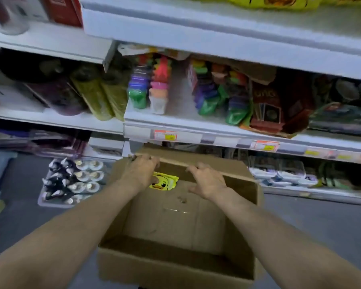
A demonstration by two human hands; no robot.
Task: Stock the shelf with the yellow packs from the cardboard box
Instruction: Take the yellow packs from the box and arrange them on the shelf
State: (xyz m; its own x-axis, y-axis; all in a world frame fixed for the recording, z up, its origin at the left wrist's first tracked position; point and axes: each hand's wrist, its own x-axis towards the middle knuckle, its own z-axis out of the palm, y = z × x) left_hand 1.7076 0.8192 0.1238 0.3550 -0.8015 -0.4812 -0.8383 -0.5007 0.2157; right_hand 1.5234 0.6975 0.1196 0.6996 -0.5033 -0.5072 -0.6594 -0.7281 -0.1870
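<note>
I am observing the left hand [141, 174] and the right hand [206, 181] both gripping the open brown cardboard box [175, 265], fingers curling over its far rim. One yellow plastic pack with a duck face [165, 182] is lying inside on the box bottom, against the far wall, just beside the left hand. More yellow packs [279, 3] are sitting on the white top shelf [196, 34]

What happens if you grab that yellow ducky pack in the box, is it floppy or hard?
Probably floppy: the yellow pack looks like a soft, wrinkled pouch. It is likely light, being small next to the cardboard box. Its shiny-looking wrapper might feel a bit slippery.
</note>
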